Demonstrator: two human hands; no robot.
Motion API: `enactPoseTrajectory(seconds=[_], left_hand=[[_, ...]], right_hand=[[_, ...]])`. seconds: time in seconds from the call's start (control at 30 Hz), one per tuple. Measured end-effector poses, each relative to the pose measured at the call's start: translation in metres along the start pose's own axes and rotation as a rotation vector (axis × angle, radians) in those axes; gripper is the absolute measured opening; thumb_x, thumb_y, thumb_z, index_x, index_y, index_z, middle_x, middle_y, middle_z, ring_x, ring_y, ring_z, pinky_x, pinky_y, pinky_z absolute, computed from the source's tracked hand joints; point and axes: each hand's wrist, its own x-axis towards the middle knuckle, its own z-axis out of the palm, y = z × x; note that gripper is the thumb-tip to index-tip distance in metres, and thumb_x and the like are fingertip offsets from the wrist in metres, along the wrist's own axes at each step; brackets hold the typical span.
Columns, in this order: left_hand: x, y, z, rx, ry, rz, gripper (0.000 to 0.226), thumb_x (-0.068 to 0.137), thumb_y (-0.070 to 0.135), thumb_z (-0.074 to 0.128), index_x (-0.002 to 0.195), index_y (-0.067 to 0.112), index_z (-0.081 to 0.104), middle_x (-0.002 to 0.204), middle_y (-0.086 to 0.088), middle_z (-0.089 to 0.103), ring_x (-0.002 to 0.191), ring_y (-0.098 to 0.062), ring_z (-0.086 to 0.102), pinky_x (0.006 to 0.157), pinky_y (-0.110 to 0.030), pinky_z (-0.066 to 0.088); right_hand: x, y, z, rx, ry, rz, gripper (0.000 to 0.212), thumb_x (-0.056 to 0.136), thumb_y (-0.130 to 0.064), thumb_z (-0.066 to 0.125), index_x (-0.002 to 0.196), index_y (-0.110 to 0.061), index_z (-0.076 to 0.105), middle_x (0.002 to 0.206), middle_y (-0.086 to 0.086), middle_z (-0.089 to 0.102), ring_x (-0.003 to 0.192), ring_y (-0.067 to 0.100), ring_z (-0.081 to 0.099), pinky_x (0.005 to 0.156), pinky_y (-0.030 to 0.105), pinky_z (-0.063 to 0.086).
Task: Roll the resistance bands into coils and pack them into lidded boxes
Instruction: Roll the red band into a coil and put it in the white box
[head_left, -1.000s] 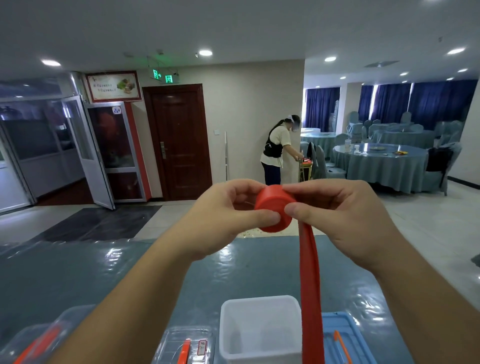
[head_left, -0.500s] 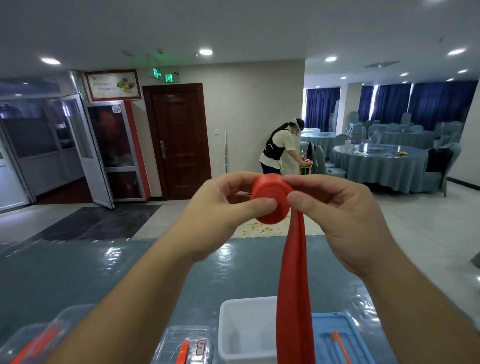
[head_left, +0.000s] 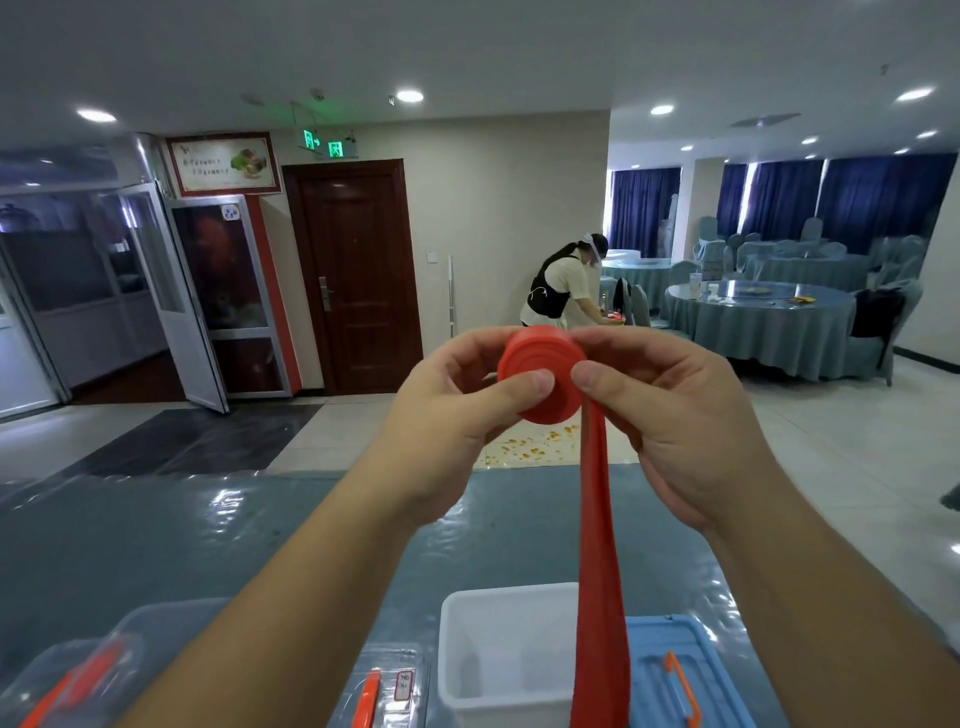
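A red resistance band is partly wound into a tight coil held up at chest height. My left hand pinches the coil's left side, thumb pressed on its face. My right hand grips the right side, thumb on the coil where the loose tail leaves it. The tail hangs straight down and runs out of view at the bottom. Below it stands an open white box with nothing visible inside.
A blue lid with an orange handle lies right of the white box. Clear lidded boxes with orange latches sit at the left on the blue-grey table. A person bends over a cart far behind.
The coil has been turned a little further and now sits lower in the picture. The hanging tail has swung and twisted, from wide flat face to narrower.
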Motion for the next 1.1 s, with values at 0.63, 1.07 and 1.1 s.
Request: enactPoseTrajectory(seconds=[0.63,1.07,1.1], left_hand=[[0.001,0.006,-0.025,0.326,-0.142,0.044,0.041,0.081,0.008,0.082,0.120,0.017,0.070,0.108,-0.005,0.079,0.101,-0.019,0.076,0.086,-0.028,0.060],[0.006,0.015,-0.029,0.513,-0.159,0.040,0.046,0.080,0.016,0.088,0.123,0.020,0.070,0.110,-0.004,0.078,0.104,-0.022,0.075,0.093,-0.038,0.060],[0.005,0.015,-0.028,0.461,-0.141,0.058,0.048,0.078,0.019,0.086,0.123,0.017,0.070,0.109,-0.005,0.078,0.103,-0.022,0.075,0.092,-0.036,0.060]], right_hand=[[0.005,-0.020,-0.007,-0.358,-0.158,-0.047,0.030,0.077,-0.006,0.085,0.101,-0.023,0.081,0.094,-0.004,0.082,0.090,0.013,0.079,0.083,0.022,0.062],[0.004,-0.016,-0.007,-0.352,-0.158,-0.069,0.040,0.073,-0.025,0.081,0.112,-0.021,0.079,0.100,-0.005,0.082,0.096,0.014,0.079,0.088,0.029,0.062],[0.004,-0.014,-0.005,-0.298,-0.120,-0.078,0.040,0.072,-0.024,0.081,0.111,-0.019,0.079,0.100,-0.003,0.082,0.096,0.015,0.079,0.089,0.030,0.062]])
